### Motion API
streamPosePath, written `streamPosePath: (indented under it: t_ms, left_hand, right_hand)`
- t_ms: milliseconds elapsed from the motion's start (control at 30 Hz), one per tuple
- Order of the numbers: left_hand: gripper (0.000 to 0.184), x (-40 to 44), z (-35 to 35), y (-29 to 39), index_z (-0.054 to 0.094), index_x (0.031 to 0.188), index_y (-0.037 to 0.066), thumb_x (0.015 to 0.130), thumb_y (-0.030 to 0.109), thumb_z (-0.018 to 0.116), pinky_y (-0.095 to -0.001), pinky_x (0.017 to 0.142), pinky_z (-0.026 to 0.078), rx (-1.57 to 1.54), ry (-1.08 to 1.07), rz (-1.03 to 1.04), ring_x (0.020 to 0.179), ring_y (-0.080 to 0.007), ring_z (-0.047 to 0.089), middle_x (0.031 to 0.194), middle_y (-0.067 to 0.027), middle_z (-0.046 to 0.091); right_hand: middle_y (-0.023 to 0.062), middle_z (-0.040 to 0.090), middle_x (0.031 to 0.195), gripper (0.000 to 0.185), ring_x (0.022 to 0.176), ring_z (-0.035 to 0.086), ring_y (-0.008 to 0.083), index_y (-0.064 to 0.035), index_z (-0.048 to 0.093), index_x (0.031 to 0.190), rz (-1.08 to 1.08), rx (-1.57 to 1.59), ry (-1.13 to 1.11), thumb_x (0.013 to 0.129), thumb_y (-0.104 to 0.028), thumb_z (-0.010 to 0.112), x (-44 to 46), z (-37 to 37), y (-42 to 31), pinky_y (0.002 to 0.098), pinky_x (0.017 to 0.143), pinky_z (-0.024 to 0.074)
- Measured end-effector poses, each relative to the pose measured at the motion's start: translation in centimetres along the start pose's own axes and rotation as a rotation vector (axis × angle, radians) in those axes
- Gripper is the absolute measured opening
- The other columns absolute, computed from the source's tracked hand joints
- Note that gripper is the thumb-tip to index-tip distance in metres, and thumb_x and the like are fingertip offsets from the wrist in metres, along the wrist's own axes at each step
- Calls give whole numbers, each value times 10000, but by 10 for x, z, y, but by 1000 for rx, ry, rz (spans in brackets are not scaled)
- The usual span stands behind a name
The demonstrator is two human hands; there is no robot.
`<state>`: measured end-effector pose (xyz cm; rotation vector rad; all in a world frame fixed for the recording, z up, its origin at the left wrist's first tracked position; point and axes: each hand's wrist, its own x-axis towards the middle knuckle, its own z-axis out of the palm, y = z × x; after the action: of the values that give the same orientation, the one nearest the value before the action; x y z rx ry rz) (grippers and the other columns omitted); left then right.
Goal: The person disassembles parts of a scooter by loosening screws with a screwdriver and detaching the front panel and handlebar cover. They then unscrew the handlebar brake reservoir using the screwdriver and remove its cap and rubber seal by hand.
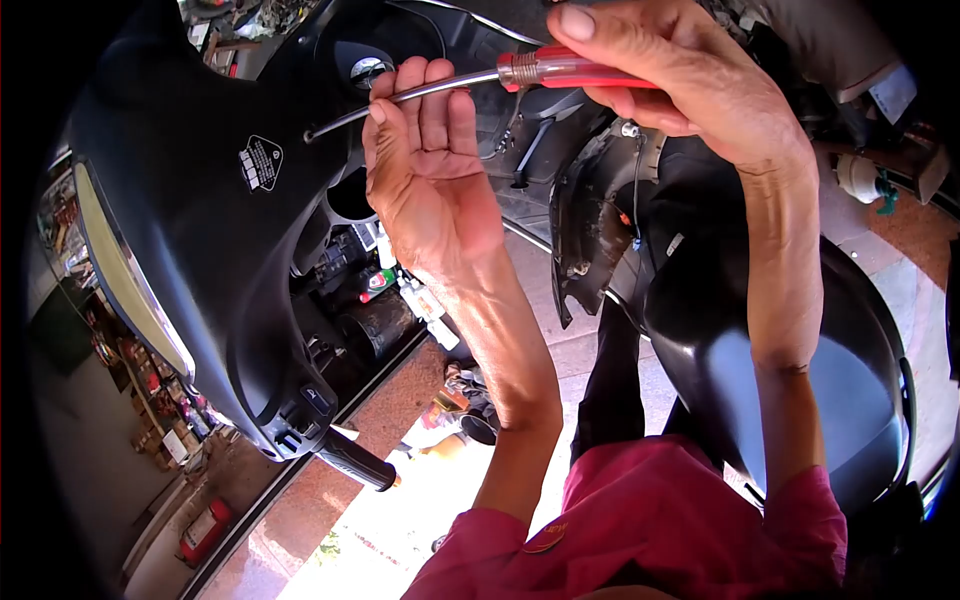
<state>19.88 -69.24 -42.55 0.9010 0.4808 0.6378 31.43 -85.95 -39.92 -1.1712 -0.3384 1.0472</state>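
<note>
Red-handled screwdriver, right hand clamping its handle, shaft lying across left hand's fingers, pinch impossible to tell, tip meeting black scooter body panel.

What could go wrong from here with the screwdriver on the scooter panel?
The tip of the screwdriver is at the scooter panel, so a slip might scratch it or the nearby label. The left hand is on the shaft near the tip and could get jabbed. The right hand holds the handle; pushing sideways might tilt the tip.
</note>
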Motion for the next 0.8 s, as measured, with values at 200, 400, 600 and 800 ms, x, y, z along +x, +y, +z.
streamPosePath:
  t_ms: [200, 400, 600, 800]
  left_hand:
    - [285, 2, -5, 0, 522, 1158, 41, 947, 233, 517, -334, 889, 517, -67, -45, -15, 1073, -215, 591, 1141, -93, 614]
    - [283, 3, -4, -1, 538, 1139, 35, 945, 239, 521, -349, 909, 511, -123, -63, -11, 1075, -220, 594, 1141, -101, 619]
    - [323, 6, -9, 10, 553, 1116, -5, 935, 263, 539, -353, 923, 503, -215, -88, -71, 1056, -209, 603, 1115, -104, 632]
    - [352, -5, -3, 6, 515, 1152, -9, 935, 266, 542, -356, 917, 501, -90, -29, 55, 1046, -208, 599, 1112, -109, 613]
  right_hand:
    - [13, 552, 524, 345, 462, 520, 57, 22, 659, 699, -524, -7, 509, 826, -295, 714, 19, 26, 49, 205, 402, 366]
    - [42, 583, 575, 274, 491, 531, 57, 33, 656, 793, -304, 133, 369, 821, -231, 722, -3, 24, 36, 175, 450, 388]
    - [75, 635, 792, 184, 687, 563, 83, 41, 615, 940, -864, -557, 584, 829, -88, 683, -3, 37, 36, 195, 633, 443]
    - [41, 606, 734, 221, 612, 539, 70, 8, 610, 918, -675, -413, 540, 838, -185, 682, -13, 53, 39, 193, 554, 421]
